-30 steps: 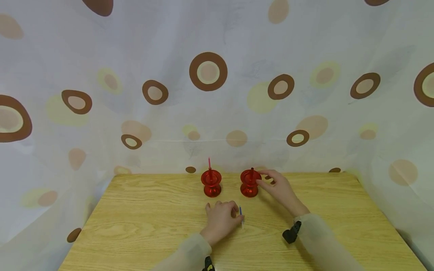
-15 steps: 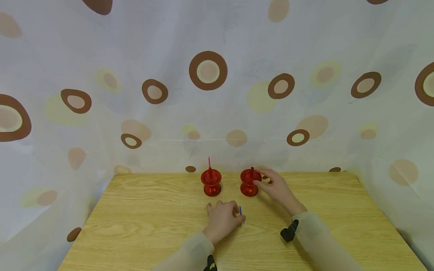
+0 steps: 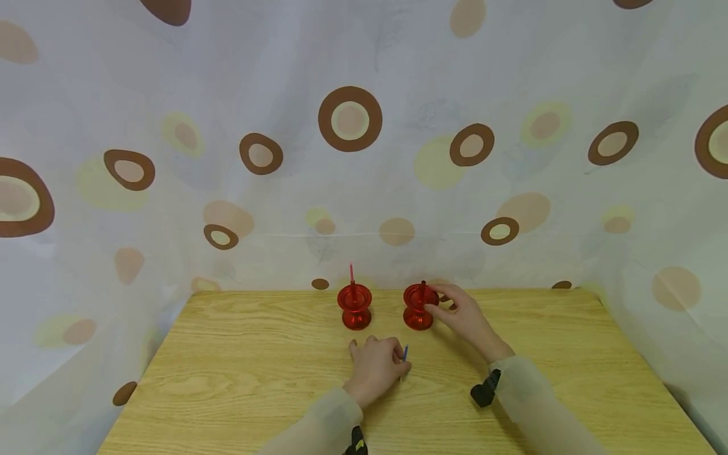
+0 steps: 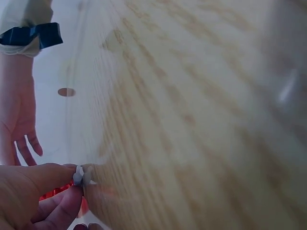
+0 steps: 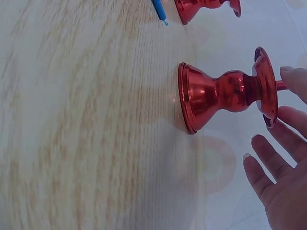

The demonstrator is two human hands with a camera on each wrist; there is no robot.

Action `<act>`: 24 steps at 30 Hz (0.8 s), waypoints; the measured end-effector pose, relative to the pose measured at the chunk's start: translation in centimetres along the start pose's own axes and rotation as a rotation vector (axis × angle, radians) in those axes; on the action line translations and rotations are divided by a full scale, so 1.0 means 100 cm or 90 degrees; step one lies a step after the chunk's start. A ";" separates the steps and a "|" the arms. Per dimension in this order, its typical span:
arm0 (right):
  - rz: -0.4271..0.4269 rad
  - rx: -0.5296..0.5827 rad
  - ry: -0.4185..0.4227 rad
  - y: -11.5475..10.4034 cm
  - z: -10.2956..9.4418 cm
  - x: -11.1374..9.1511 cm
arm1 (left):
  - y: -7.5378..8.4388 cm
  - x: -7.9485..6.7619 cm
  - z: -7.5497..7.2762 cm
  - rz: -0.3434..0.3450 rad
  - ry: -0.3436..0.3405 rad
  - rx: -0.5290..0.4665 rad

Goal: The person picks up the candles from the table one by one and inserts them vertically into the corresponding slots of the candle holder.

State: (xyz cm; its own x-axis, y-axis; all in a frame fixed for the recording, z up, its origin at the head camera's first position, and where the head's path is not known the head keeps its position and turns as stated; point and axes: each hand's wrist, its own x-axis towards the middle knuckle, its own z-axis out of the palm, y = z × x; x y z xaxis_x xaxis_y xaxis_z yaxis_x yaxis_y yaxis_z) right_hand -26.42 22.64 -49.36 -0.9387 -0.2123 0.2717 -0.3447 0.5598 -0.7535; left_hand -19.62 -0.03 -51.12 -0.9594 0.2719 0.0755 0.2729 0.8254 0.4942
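Note:
My left hand (image 3: pixel 375 368) pinches a thin blue-and-white candle (image 3: pixel 406 352) between thumb and finger, low over the table. Its pale end shows at those fingertips in the left wrist view, and its blue tip (image 5: pixel 159 10) in the right wrist view. At the right-hand red metal candle holder (image 3: pixel 418 316), my right hand (image 3: pixel 463 316) holds the upper dish, thumb in front and a finger behind. The other fingers are spread loosely. This holder stands upright with its central tube (image 3: pixel 423 291) bare. Beside it, the left-hand red candle holder (image 3: pixel 356 316) carries an upright pink candle (image 3: pixel 351 273).
Both holders stand near the back edge of the wooden table (image 3: pixel 244 366). Right behind them hangs a pale curtain (image 3: pixel 284 202) with brown ring patterns. A black strap (image 3: pixel 485 388) with a small device sits on the right wrist.
The blue candle in my left hand has tilted slightly, its blue tip leaning right. My right fingers have shifted slightly left on the holder's dish. Both holders stay in place.

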 end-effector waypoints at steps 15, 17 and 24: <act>-0.010 0.000 0.013 -0.002 0.000 -0.001 | 0.004 0.006 -0.004 0.026 0.007 0.101; -0.012 -0.003 0.015 -0.002 0.000 -0.001 | 0.004 0.006 -0.006 0.036 0.014 0.114; -0.006 -0.005 0.012 -0.001 0.001 -0.001 | 0.000 0.010 -0.008 0.034 0.002 0.097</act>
State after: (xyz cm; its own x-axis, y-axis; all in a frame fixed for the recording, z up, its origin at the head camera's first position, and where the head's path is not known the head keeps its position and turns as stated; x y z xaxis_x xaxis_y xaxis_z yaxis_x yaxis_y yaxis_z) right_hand -26.30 22.51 -49.35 -0.9351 -0.2032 0.2902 -0.3541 0.5636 -0.7463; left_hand -20.58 -0.13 -50.35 -0.9433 0.3161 0.1015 0.3312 0.8751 0.3529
